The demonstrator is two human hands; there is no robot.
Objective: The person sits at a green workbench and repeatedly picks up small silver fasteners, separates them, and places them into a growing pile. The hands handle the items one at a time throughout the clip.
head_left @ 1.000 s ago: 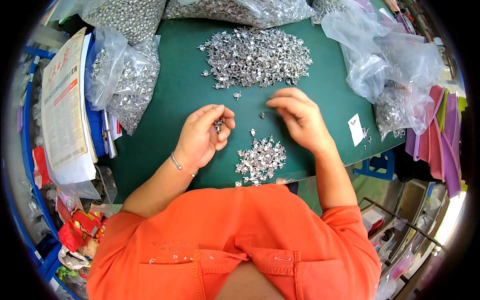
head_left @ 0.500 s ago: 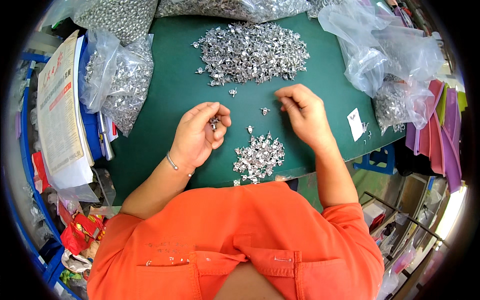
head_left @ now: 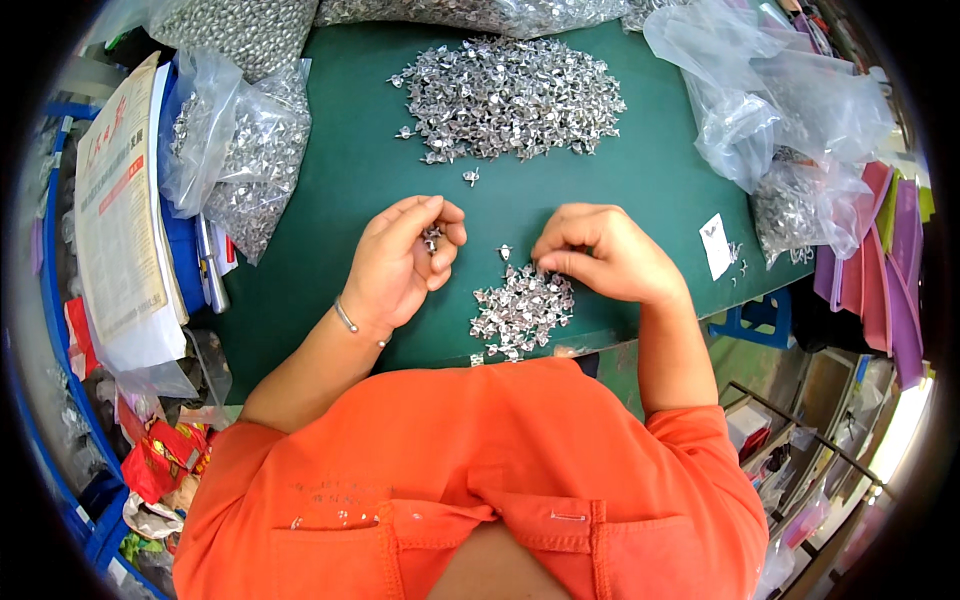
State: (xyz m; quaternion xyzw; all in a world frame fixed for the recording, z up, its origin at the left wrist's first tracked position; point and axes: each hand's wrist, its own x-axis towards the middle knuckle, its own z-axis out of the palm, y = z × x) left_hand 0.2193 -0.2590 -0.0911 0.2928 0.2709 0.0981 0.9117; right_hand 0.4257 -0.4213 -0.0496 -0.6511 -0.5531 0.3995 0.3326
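Observation:
My left hand (head_left: 408, 255) is curled, palm up, with several small silvery metal pieces (head_left: 432, 238) held in its fingers. Over the right edge of the small near pile of metal pieces (head_left: 522, 312), my right hand (head_left: 610, 252) has its thumb and fingers pinched together. What lies between those fingertips is hidden. One loose metal piece (head_left: 505, 252) rests just beyond the small pile, left of the right fingertips. Another single piece (head_left: 471, 177) lies farther back. The large heap of like metal pieces (head_left: 510, 100) spreads across the far part of the green table (head_left: 345, 130).
Clear plastic bags of metal parts stand at the left (head_left: 250, 160) and right (head_left: 800, 200), with another bag (head_left: 470, 10) behind the heap. A newspaper (head_left: 125, 210) hangs at far left. A white paper scrap (head_left: 714, 247) lies at right. The table's front edge runs close to my body.
My right hand has come nearer and left, down to the small pile. The loose piece that lay between my hands no longer shows there. My left hand has stayed nearly still.

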